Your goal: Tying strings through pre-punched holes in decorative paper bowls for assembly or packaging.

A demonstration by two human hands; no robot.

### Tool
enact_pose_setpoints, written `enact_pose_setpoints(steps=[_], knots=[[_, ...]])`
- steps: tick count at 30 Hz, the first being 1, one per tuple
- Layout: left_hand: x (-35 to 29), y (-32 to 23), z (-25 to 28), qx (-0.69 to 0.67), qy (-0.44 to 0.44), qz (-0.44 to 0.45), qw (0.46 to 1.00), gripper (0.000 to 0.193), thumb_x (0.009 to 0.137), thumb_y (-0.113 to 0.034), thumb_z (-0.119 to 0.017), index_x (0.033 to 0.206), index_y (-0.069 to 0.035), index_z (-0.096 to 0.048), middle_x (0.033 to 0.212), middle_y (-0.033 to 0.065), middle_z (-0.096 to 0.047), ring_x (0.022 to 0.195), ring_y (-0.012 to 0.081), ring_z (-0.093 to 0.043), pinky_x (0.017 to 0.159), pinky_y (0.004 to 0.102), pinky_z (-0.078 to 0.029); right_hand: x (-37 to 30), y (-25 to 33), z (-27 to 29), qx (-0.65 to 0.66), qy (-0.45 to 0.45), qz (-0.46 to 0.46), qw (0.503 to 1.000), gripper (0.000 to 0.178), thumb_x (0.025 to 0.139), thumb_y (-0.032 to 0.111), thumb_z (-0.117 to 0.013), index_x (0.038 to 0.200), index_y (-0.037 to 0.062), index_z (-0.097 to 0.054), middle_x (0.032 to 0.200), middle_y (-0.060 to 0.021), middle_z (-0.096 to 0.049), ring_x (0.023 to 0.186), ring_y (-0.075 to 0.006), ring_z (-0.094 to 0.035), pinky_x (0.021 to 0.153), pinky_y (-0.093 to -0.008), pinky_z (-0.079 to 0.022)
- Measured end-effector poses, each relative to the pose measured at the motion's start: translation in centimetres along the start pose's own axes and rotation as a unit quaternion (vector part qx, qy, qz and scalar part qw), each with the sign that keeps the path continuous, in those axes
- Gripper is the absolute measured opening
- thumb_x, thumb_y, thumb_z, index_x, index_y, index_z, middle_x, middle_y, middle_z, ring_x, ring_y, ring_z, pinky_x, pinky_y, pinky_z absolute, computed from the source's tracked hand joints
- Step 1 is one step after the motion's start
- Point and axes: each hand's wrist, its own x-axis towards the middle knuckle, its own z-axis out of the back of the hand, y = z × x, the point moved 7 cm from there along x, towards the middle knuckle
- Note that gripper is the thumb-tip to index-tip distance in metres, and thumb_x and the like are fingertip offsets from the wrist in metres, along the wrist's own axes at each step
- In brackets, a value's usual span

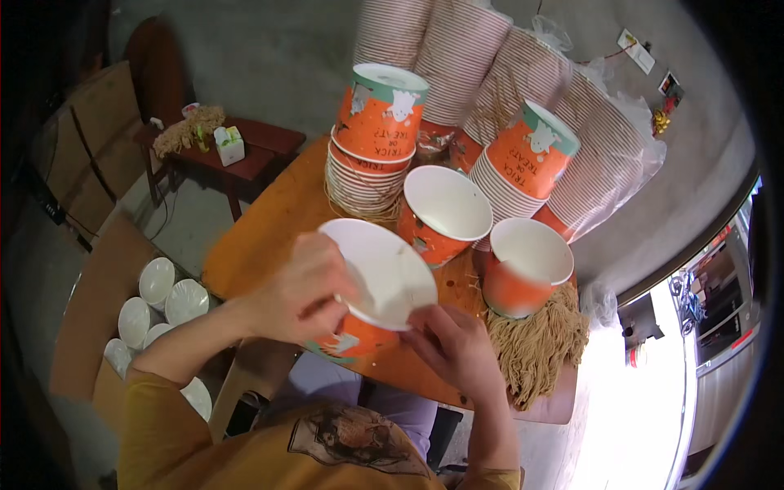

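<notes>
The orange paper bucket [384,278] is in front of the torso at the near edge of the table [282,196], its mouth facing up; whether its base rests on the wood cannot be told. The left hand [306,282], partly blurred, has its fingers curled closely at the left side of the rim. The right hand [457,351] pinches the right side of the rim between thumb and fingers; any strand within that pinch is too small to confirm. Principal risk, in this inspector's judgement: uneven pressure from the 2 hands could crease the thin wall or bend the rim out of round. A loosened hold at the table edge could drop the bucket toward the lap. Secondary risk: a wide right elbow or hand could catch the twine bundle [539,351] and unsettle the right-hand bucket [531,253] just beside it. A forward push could strike the middle bucket [445,204] and, through it, the upside-down left stack [380,118].
</notes>
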Motion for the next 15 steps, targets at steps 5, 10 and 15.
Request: enact_pose_setpoints(steps=[5,10,15], knots=[[-0.8,-0.4,10.8,0.048,-0.268,0.14,0.952,0.038,0.075,-0.009,-0.056,0.113,-0.001,-0.056,0.102,0.0111,-0.051,0.101,0.0227,-0.049,0.094,0.0326,-0.037,8.9,-3.8,-2.3,0.348,-0.052,-0.157,0.923,0.016,0.096,0.017,-0.055,0.086,0.0049,-0.053,0.062,-0.0058,-0.052,0.056,-0.0124,-0.054,0.055,-0.0265,-0.044],[-5.4,-1.9,13.3,0.079,-0.33,0.112,0.934,0.036,0.078,-0.007,-0.053,0.113,0.002,-0.054,0.107,0.0126,-0.05,0.102,0.0241,-0.047,0.095,0.0346,-0.036,20.8,-6.9,0.0,0.548,-0.17,-0.062,0.817,0.029,0.1,0.026,-0.048,0.08,0.0059,-0.051,0.062,-0.0048,-0.055,0.054,-0.0149,-0.052,0.057,-0.0276,-0.046],[-7.3,1.4,9.8,-0.05,-0.3,0.237,0.923,0.025,0.084,-0.005,-0.055,0.109,-0.001,-0.055,0.102,0.0098,-0.051,0.096,0.0195,-0.049,0.09,0.0298,-0.037,25.0,-14.9,-1.7,0.623,-0.232,-0.143,0.733,0.022,0.099,0.025,-0.048,0.09,0.0064,-0.053,0.074,-0.0042,-0.059,0.065,-0.0151,-0.057,0.071,-0.0342,-0.055]])
